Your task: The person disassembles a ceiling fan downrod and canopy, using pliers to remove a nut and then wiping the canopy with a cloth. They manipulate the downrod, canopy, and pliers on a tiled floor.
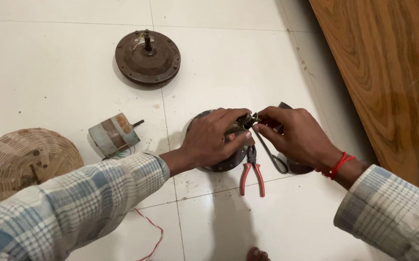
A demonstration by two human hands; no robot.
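My left hand (216, 137) rests on a round metal motor housing (228, 162) lying on the white tiled floor, fingers curled over a small dark part at its centre (248, 121). My right hand (294, 135) pinches the same small part from the right, and a bent metal rod with a loop end (273, 157) hangs down from it. Red-handled pliers (252, 171) lie on the floor just below both hands. A red thread is tied round my right wrist.
A rusty round motor cover with a shaft (147, 57) lies further back. A small grey cylindrical part (114, 134) sits at the left, beside a woven basket-like dome (23, 159). A red wire (154, 234) trails near me. A wooden panel (393, 72) fills the right.
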